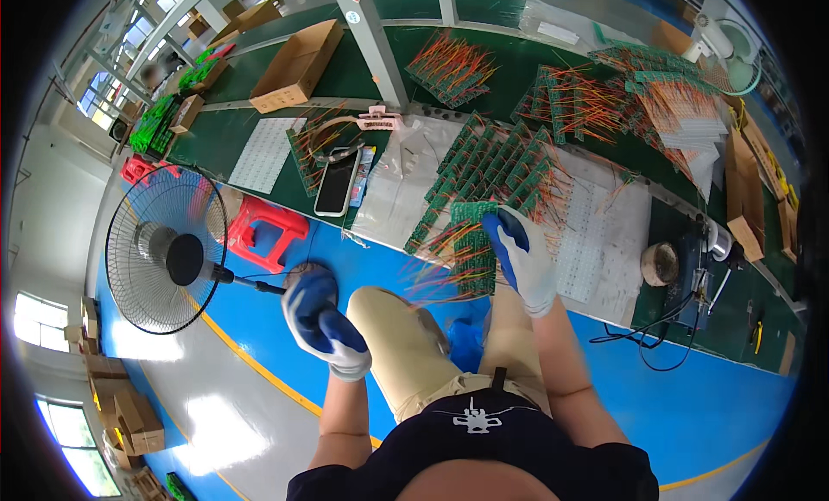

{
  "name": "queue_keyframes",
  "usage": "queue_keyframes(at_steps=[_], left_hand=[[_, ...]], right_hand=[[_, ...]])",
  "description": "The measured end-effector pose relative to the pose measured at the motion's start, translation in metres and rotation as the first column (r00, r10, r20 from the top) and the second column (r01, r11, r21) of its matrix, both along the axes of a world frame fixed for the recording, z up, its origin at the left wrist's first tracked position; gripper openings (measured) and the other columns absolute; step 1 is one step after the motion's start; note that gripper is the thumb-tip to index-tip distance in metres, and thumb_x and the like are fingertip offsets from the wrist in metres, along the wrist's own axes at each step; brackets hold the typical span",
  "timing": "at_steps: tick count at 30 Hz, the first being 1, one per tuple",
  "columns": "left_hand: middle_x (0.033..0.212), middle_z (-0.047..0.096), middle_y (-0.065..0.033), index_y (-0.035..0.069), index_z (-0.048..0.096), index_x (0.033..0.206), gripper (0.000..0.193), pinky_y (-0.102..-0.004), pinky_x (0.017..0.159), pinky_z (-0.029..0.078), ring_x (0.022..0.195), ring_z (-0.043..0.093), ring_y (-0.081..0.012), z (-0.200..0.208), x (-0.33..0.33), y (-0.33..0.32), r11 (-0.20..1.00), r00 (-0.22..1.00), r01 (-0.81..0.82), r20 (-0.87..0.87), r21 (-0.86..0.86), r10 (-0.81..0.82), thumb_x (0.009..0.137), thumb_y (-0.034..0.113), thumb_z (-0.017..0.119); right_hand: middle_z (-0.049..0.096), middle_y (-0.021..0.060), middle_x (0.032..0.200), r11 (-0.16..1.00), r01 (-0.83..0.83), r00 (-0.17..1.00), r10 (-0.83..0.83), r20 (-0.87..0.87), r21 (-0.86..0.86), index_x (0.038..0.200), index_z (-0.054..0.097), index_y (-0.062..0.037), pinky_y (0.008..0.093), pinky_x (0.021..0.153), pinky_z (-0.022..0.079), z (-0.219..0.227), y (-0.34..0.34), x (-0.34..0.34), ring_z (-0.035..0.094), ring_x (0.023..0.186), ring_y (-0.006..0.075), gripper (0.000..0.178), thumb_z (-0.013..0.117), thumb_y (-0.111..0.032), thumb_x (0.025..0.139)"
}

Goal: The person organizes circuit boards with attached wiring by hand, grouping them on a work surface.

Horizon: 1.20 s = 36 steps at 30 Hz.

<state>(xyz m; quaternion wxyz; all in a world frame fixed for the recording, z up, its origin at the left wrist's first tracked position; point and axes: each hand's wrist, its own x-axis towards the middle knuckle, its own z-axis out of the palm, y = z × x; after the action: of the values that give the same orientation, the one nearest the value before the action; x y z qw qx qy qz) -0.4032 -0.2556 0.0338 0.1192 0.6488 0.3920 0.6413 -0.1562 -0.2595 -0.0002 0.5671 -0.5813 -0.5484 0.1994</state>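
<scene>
I wear white gloves with blue-coated fingers on both hands. My right hand (525, 261) is closed on the right edge of a green circuit board panel (473, 258), held upright over my lap at the bench's front edge. Thin red and orange wires fan out from that panel to the left. My left hand (326, 327) is raised above my left thigh, apart from the panel. Its fingers are curled and slightly blurred, and whatever may be between them is hidden. Just beyond the held panel, rows of similar wired circuit boards (488, 169) lie on the bench.
More wired boards (451, 68) are stacked at the back, with others (570, 102) to the right. A phone (338, 183), a cardboard box (298, 65) and a tape roll (660, 264) rest on the green bench (211, 147). Left stand a fan (173, 251) and a red stool (266, 233).
</scene>
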Motion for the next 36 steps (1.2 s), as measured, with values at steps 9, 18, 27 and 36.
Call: queue_keyframes(at_steps=[9,18,27,36], left_hand=[[0.089,0.060,-0.0137,-0.004,0.051,0.115,0.035,-0.0259,0.070,0.047,0.075,0.057,-0.0147,0.018,0.058,0.011,0.637,0.807,0.546,0.137,-0.544,-0.575,0.080,0.000,0.057],[0.088,0.064,-0.0193,0.000,0.051,0.114,0.033,-0.0305,0.070,0.049,0.078,0.065,-0.0289,0.007,0.070,0.016,0.821,0.921,0.332,-0.026,-0.465,-0.388,0.082,0.001,0.055],[0.074,0.062,-0.0203,0.002,0.056,0.098,0.020,-0.0392,0.058,0.048,0.070,0.062,-0.0373,0.006,0.078,0.064,0.941,0.959,-0.007,-0.270,-0.337,-0.089,0.078,0.005,0.060],[0.069,0.060,-0.0202,0.002,0.055,0.071,0.017,-0.0421,0.059,0.046,0.069,0.059,-0.0401,-0.025,0.101,0.174,0.949,0.981,-0.143,-0.166,-0.280,0.098,0.073,0.016,0.065]], right_hand=[[0.062,0.0149,0.097,0.949,-0.312,0.949,0.310,0.062,0.043,0.105,0.060,-0.0027,0.0352,0.075,0.047,0.033,-0.014,-0.009,0.059,0.084,0.0297,0.031,0.069,-0.020,0.080],[0.057,0.0179,0.077,0.970,-0.206,0.963,0.177,0.202,0.131,0.107,0.054,0.0022,0.0377,0.060,0.044,0.038,-0.004,-0.027,0.055,0.068,0.0351,0.030,0.062,-0.007,0.079],[0.060,0.0182,0.080,0.983,-0.171,0.925,0.183,0.333,-0.067,0.102,0.055,-0.0043,0.0451,0.065,0.046,0.032,0.061,-0.034,0.058,0.077,0.0388,0.025,0.060,-0.011,0.078],[0.063,0.0159,0.085,0.999,0.040,0.872,-0.032,0.488,-0.007,0.092,0.057,-0.0095,0.0465,0.069,0.047,0.035,0.158,-0.039,0.059,0.082,0.0375,0.016,0.054,-0.022,0.082]])
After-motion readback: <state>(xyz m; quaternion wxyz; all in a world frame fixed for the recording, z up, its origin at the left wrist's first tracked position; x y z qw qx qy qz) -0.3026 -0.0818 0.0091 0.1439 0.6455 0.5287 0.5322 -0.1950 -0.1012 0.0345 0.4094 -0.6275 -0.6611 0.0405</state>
